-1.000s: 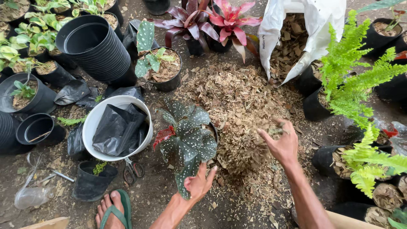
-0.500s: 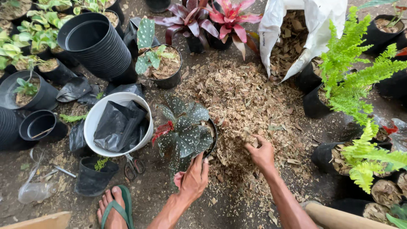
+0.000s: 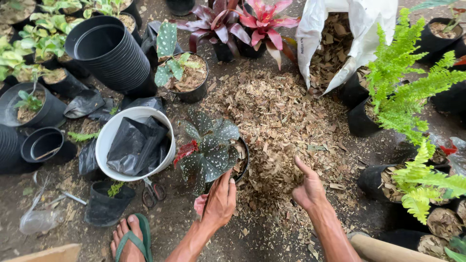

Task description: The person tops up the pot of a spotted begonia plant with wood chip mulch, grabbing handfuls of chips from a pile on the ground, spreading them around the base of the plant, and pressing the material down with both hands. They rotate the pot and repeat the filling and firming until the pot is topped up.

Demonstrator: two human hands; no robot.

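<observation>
A spotted-leaf plant (image 3: 208, 150) with one red leaf stands in a black pot (image 3: 244, 160) on the ground in front of me. My left hand (image 3: 221, 199) grips the pot's near rim, under the leaves. My right hand (image 3: 308, 187) hovers just right of the pot, loosely cupped with the thumb up. Blurred wood chips (image 3: 275, 165) fly between it and the pot. A wide pile of wood chips (image 3: 276, 106) covers the ground behind both hands.
A white sack (image 3: 357, 29) of chips lies open at the back. A white bucket (image 3: 109, 140) with black bags stands left, with scissors (image 3: 153, 194) and my sandalled foot (image 3: 131, 237) near it. Stacked black pots (image 3: 111, 53), ferns (image 3: 407, 87) and red plants (image 3: 247, 24) ring the spot.
My right hand has drawn back from the chip pile toward the pot, and chips now fly from it. My left hand has moved up from the ground to the pot's rim.
</observation>
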